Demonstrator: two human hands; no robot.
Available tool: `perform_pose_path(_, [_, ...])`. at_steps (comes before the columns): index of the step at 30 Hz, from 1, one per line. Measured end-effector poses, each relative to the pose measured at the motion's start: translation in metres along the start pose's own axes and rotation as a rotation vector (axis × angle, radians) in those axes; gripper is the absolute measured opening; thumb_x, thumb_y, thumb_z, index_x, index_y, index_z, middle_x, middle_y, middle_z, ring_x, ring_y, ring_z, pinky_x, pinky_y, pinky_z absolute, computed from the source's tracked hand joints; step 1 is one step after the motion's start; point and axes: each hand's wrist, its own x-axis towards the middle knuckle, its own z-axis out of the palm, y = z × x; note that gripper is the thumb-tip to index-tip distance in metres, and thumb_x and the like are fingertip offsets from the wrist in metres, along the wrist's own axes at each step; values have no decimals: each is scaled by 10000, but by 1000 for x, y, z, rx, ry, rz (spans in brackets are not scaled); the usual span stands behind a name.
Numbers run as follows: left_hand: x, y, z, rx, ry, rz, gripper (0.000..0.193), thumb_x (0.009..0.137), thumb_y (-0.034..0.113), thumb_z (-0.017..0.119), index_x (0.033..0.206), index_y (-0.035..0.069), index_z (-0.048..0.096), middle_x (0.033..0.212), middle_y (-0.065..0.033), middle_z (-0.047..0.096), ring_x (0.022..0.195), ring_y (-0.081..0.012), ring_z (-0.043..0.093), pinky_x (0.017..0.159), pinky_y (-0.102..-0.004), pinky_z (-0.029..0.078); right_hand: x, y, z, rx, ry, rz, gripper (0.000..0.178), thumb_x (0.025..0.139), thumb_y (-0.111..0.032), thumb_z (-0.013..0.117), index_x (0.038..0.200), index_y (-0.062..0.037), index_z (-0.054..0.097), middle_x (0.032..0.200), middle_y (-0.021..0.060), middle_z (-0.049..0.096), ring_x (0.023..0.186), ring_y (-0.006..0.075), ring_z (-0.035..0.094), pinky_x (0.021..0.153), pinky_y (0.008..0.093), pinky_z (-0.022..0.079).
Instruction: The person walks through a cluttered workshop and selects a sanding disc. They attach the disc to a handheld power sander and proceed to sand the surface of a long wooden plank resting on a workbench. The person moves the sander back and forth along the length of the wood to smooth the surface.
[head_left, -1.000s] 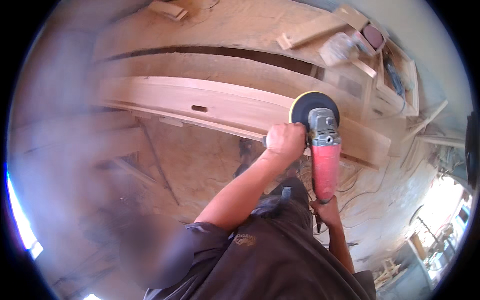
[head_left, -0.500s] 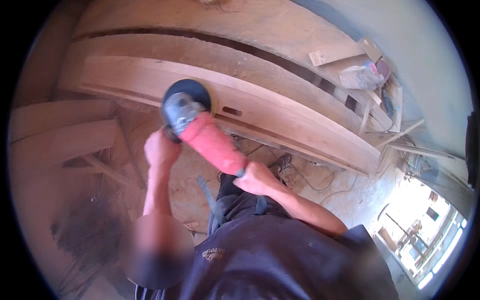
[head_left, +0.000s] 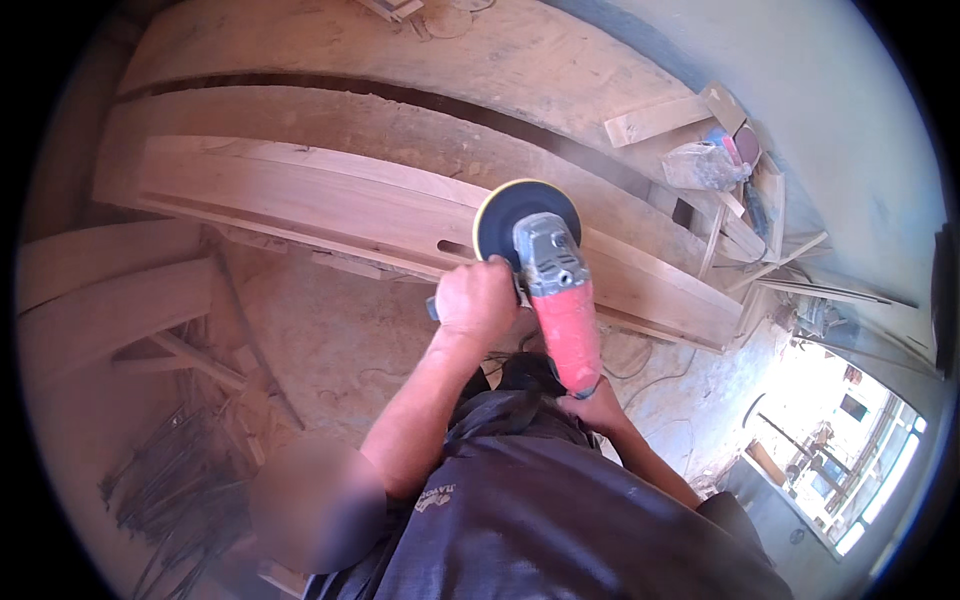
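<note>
Both my hands hold a power sander with a red body, a grey metal head and a round black pad edged in yellow. My left hand is wrapped round its dark side handle, beside the head. Around the rear end of the red body, close to my waist, my right hand is closed; its fingers are partly hidden. The pad lies over a long pale wooden piece with an oval slot left of the pad. Whether pad and wood touch, I cannot tell.
A wide dusty workbench runs behind the wooden piece. Offcuts and a clear plastic bag lie at the back right. Boards stand at the left, above a heap of dark thin strips. A cable crosses the floor.
The sander has moved right along the wooden piece, past the slot, and its body has swung more upright in view. Both hands moved right with it, still gripping.
</note>
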Motion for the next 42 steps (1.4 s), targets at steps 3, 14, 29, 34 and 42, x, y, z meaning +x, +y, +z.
perform_pose_path(3, [0, -1, -7, 44, -36, -30, 157, 765, 207, 708, 866, 89, 687, 818, -183, 730, 799, -350, 739, 712, -469, 592, 2, 3, 9, -35, 58, -124, 432, 735, -214, 751, 1105, -11, 657, 1011, 143, 701, 964, 261, 674, 848, 401, 522])
perform_pose_path(14, [3, -42, -37, 144, 101, -169, 238, 724, 240, 764, 913, 109, 706, 837, -179, 724, 826, -384, 711, 733, -503, 565, 34, -42, 26, -175, 54, -240, 445, 774, -186, 674, 1180, -12, 622, 1058, 293, 681, 1057, 456, 641, 901, 509, 520])
perform_pose_path(29, [18, 143, 48, 209, -32, 21, 283, 704, 263, 778, 918, 105, 682, 813, -173, 723, 786, -368, 715, 721, -485, 566, -22, 87, -83, 205, 174, -172, 500, 764, -170, 719, 1235, -24, 633, 1144, 249, 691, 1146, 409, 641, 962, 434, 503])
perform_pose_path(34, [21, 200, 71, 225, -47, 88, 262, 719, 256, 768, 906, 98, 675, 815, -174, 723, 787, -373, 716, 721, -487, 566, -32, 128, -109, 283, 180, -110, 512, 761, -165, 706, 1242, -11, 623, 1146, 255, 689, 1152, 411, 635, 970, 434, 500])
perform_pose_path(42, [31, 286, 112, 302, -127, 262, 221, 732, 234, 744, 863, 77, 661, 817, -173, 726, 777, -364, 726, 705, -475, 575, -52, 180, -141, 355, 302, -36, 505, 744, -182, 715, 1204, 12, 638, 1099, 252, 702, 1127, 389, 660, 943, 432, 513])
